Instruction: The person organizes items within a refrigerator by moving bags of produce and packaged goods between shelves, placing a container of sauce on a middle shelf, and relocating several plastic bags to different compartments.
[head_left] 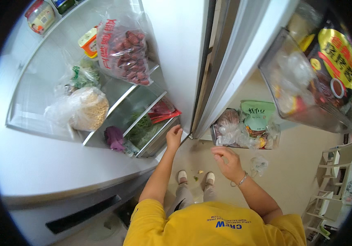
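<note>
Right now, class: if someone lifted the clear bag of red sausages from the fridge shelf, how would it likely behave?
The bag of red sausages would probably sag, since its thin film is crumpled. It is packed full, so likely heavy for its size. The glossy plastic may be slippery.

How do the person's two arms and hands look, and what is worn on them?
Both forearms are bare, coming out of short yellow sleeves. The left hand wears nothing that shows. The right hand has a thin silver-coloured bangle at its wrist. No gloves and no rings can be seen.
</note>
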{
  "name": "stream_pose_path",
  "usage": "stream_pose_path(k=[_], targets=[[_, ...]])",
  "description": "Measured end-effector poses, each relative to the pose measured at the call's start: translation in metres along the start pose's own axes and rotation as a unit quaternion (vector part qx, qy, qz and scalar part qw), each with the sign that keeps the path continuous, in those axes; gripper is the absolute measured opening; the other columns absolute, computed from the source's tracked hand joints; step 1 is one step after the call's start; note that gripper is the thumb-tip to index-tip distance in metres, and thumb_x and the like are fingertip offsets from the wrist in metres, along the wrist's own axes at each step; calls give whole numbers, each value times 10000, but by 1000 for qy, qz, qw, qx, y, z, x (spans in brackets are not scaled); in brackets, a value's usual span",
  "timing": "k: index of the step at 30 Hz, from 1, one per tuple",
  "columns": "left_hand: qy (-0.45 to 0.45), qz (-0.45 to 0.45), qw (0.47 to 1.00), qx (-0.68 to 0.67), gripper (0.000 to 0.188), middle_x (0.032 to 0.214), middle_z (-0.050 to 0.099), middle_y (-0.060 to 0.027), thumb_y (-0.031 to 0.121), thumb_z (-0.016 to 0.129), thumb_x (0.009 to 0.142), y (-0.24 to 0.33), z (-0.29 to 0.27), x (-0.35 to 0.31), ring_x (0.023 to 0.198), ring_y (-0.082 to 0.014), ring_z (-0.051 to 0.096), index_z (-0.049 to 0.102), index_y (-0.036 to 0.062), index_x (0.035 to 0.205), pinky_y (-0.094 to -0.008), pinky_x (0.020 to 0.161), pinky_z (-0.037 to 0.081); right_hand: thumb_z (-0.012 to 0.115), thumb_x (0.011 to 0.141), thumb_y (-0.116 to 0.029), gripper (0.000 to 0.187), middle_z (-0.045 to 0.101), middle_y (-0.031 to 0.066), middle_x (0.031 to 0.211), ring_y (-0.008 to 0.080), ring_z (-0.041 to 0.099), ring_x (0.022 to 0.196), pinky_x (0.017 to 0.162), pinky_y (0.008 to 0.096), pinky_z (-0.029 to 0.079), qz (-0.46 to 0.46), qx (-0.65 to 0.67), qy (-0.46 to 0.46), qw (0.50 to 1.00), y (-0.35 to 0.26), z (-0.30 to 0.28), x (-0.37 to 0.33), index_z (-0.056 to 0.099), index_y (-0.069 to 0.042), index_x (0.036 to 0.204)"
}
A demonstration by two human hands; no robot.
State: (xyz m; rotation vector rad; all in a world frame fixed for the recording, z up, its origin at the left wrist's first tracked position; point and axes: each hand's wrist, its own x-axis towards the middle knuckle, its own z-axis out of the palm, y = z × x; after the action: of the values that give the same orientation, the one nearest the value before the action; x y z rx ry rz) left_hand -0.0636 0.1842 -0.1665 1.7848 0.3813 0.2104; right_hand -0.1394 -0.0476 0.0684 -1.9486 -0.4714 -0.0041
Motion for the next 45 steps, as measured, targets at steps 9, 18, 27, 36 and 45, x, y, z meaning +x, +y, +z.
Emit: stream_pose_path(k=[9,18,27,36,45], targets=[[143,-75,980,116,291,789,637,-198,231,629,773,-80,83,107,733,-326,621,639,-16,927,-394,703,476,557,817,3,170,634,109,988,192,610,890,783,302,486,138,-35,13,990,71,-1,-29,606,2,980],[135,-73,974,169,256,728,612,-245,179,516,761,-125,85,158,701,-399,604,620,-52,728,-454,678,467,572,847,-110,417,585,120,1089,187,589,954,855,308,460,190,159,-76,966,102,48,18,476,-44,1248],[80,-142,955,-246,183,623,594,-74,94,428,891,10,-26,44,509,-121,559,554,22,780,-224,438,421,615,819,-181,479,575,177,1101,253,570,1006,882,348,442,178,62,-119,975,106,89,35,457,-36,1247],[-36,-176,895,-409,124,745,615,-83,90,469,904,166,-38,-105,579,-151,604,558,3,914,-246,509,509,653,773,-258,438,615,237,943,305,609,929,809,330,466,180,102,-83,975,81,85,8,559,20,1097],[-128,23,970,-205,571,1153,536,-27,392,552,876,197,-121,-112,1055,-167,509,403,42,1301,-327,870,418,518,928,-275,250,571,-28,868,62,507,766,675,261,444,175,437,-87,878,-13,-1,42,585,-46,1002]])
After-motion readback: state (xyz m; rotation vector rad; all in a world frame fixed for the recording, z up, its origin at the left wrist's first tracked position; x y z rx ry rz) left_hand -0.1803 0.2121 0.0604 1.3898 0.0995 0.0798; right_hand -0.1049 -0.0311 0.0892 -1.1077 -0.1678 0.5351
